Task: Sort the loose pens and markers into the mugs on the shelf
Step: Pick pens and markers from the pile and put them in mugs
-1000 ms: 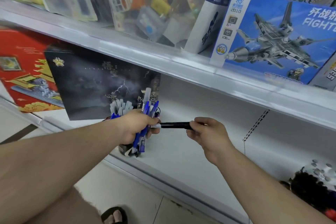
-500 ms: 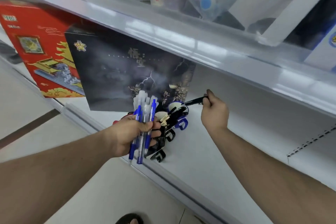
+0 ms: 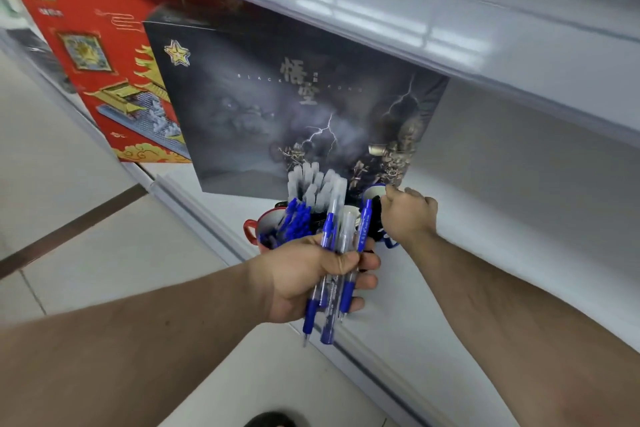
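Pens (image 3: 337, 267) are gripped in a bunch by the left hand (image 3: 311, 279) before the mugs (image 3: 254, 229), while the black marker held out earlier is gone from sight, the right hand (image 3: 407, 215) now curled at the blue mug (image 3: 372, 191), its grasp unclear, so probably dropped in.

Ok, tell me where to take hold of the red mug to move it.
Grip the red mug by its handle, which juts out to the left, coming in from that open left side. Its mouth is packed with blue pens, so a rim grip looks awkward.

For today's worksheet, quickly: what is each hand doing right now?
Left hand: grips a bunch of blue pens.
Right hand: fingers curled at the mugs; anything held cannot be told.
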Demonstrator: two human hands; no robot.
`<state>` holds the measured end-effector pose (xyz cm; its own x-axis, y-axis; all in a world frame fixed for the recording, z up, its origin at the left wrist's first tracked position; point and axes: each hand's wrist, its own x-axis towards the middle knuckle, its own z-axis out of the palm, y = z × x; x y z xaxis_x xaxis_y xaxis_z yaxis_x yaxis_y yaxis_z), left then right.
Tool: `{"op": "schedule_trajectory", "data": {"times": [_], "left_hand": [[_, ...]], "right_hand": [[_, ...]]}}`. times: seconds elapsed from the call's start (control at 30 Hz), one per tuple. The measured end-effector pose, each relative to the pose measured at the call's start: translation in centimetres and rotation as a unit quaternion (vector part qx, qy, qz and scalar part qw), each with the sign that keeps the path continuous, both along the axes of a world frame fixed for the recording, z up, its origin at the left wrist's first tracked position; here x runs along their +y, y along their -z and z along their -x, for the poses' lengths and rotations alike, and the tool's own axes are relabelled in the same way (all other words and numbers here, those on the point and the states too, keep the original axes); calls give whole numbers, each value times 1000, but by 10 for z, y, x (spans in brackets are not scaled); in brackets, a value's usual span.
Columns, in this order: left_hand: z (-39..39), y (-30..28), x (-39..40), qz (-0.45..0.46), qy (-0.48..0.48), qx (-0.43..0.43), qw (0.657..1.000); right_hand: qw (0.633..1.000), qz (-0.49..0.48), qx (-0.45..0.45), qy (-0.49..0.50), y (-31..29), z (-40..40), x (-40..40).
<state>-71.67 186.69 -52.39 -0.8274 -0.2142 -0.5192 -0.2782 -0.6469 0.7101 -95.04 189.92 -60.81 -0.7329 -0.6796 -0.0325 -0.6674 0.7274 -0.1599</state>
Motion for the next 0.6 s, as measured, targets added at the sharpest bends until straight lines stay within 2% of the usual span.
{"op": "schedule_trajectory", "data": {"times": [0.13,0.2,0.23,0.3,0.33,0.37,0.43,0.6], "left_hand": [[-2,1,0,8,14,-4,1000],[-4,-3,-1,6,28,1,1000],[-5,-5,-2,4,40,6,999],[-7,-9,-3,15,62,5,998],[-9,-11,-3,28,71,1,997],[-10,-13,-3,40,80,-3,996],[-11,-16,-2,60,95,-7,994],[-12,-24,5,72,125,-22,989]], "right_hand": [[998,-31,-49,-10,-21,-1,-2],[993,73,-89,14,-46,-13,1],[974,164,-151,35,-62,-24,5],[891,304,-333,54,-95,-52,19],[851,320,-414,48,-110,-64,29],[828,318,-461,32,-122,-75,41],[830,302,-468,4,-137,-94,62],[873,328,-361,17,-132,-126,90]]}}
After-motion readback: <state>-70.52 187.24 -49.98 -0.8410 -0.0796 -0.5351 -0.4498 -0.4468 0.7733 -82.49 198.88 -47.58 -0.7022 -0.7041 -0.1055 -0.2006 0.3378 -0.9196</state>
